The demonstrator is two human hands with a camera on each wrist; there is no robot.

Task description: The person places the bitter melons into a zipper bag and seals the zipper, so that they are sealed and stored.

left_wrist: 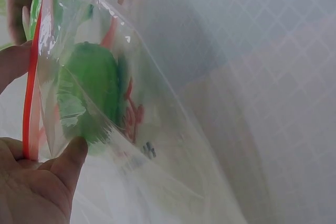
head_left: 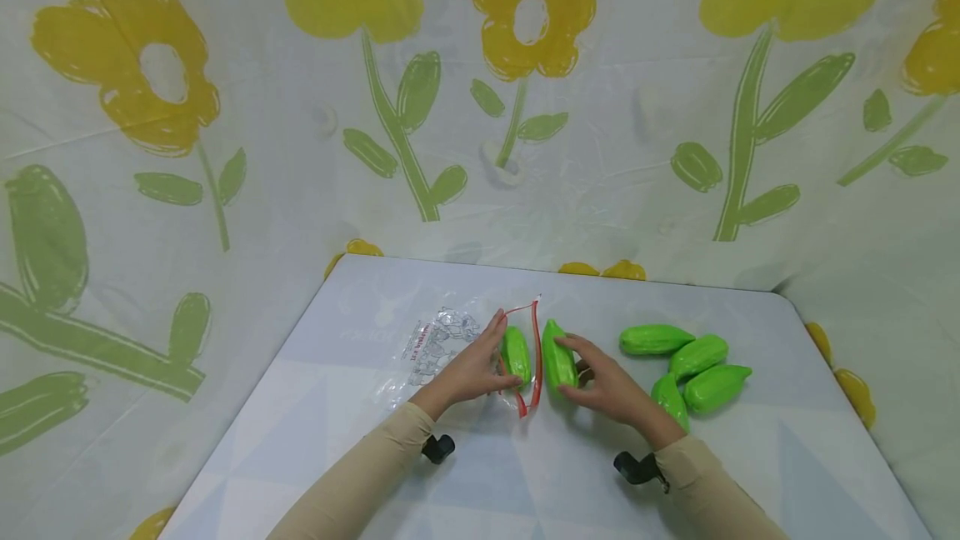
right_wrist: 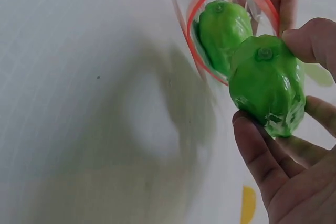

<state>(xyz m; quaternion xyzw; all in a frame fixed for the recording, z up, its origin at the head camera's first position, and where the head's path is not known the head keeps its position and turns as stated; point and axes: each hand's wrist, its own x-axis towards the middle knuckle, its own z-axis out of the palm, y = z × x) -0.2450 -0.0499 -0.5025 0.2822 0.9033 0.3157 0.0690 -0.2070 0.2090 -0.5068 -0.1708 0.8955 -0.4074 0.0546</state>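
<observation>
We see our left hand (head_left: 472, 369) pinching the red-edged mouth of a clear plastic zip bag with red print (head_left: 442, 340), which lies flat on the pale grey-white table (head_left: 360, 448), stretching away to the left. In the left wrist view the thumb and fingers (left_wrist: 71, 156) clamp the bag's red seal strip and hold the opening apart. One glossy green plastic chayote-shaped fruit (head_left: 516, 354) already sits inside the bag, just behind the mouth, and shows through the film.

Our right hand (head_left: 611, 390) grasps a second glossy green fruit (head_left: 558, 357), fingers curled around its sides, and holds it right at the red rim of the opening. In the right wrist view this held fruit (right_wrist: 268, 82) sits just in front of the bagged one (right_wrist: 223, 27), the two nearly touching, the held one not yet past the seal.

To the right of our right hand, four more green fruits (head_left: 693, 369) lie clustered on the table, touching one another. A white cloth with yellow flowers and green stems (head_left: 480, 90) hangs behind the table's far edge and along both sides.
</observation>
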